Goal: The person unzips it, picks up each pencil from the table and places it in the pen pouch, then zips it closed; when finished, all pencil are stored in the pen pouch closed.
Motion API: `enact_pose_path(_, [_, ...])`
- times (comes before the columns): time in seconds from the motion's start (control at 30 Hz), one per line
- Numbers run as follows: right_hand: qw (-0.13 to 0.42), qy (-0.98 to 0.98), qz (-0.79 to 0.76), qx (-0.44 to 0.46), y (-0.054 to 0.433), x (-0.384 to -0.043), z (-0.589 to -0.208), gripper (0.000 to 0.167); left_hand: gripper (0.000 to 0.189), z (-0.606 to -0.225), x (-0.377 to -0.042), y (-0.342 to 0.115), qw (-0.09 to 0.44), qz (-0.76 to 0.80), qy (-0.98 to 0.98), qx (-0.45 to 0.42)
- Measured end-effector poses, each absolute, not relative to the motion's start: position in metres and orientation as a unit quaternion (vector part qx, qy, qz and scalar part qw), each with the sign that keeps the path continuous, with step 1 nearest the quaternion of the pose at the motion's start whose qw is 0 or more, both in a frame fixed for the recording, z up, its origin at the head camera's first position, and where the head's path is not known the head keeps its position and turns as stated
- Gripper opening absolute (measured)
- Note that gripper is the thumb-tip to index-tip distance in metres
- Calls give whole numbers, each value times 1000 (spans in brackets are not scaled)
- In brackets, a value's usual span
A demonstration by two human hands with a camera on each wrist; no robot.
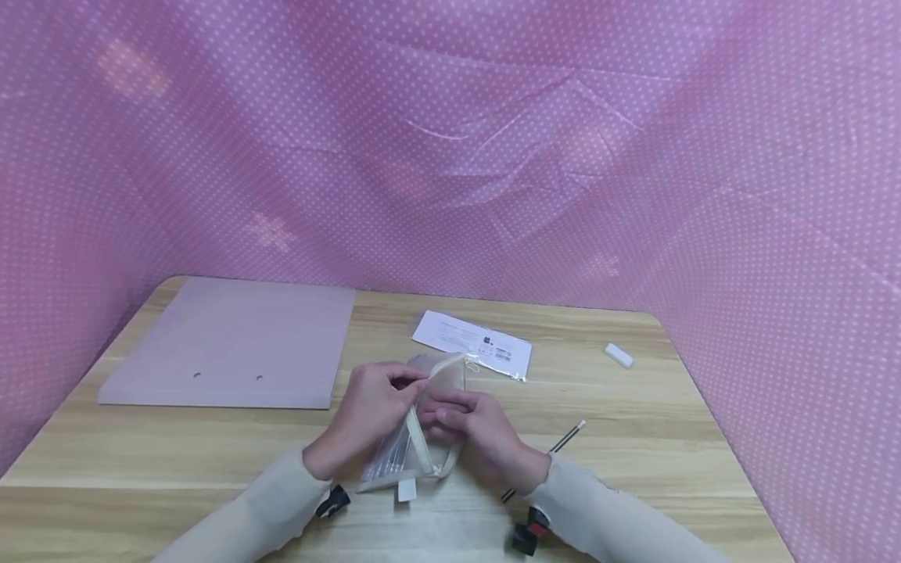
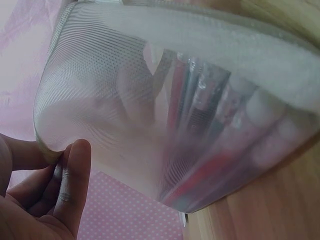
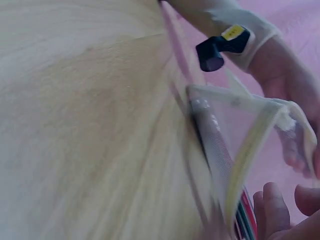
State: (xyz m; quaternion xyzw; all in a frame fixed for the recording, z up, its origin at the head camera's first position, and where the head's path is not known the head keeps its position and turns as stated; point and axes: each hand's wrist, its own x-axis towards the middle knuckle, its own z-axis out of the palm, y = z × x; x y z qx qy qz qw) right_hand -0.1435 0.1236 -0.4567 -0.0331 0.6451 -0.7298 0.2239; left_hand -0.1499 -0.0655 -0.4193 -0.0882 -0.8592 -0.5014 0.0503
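Observation:
A see-through mesh zip pouch (image 1: pixel 387 461) with a cream border stands tilted on the table, its mouth spread apart. Several pens or pencils (image 2: pixel 200 95) show through its mesh in the left wrist view. My left hand (image 1: pixel 380 403) pinches the pouch's edge between thumb and fingers. At the mouth, my right hand (image 1: pixel 479 426) has its fingers loosely extended into the opening, with nothing visible in them. The right wrist view shows these fingers (image 3: pixel 272 210) beside the cream zip edge (image 3: pixel 250 155). Beneath my right forearm lies a dark striped pencil (image 1: pixel 568 435).
A flat pale lavender folder (image 1: pixel 246 336) with two small holes covers the table's left back. Behind the pouch lies a white printed packet (image 1: pixel 472 344). A white eraser (image 1: pixel 619 356) is at the right back. Pink dotted cloth (image 1: pixel 450 156) hangs around the wooden table (image 1: pixel 669 453).

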Motion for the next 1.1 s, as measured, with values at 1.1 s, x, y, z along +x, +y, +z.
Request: enact_pose_path(1.1, [109,902,-172,-381,283,-140,-447,40,11,-419,-150,-65,35,-517,-851,-78])
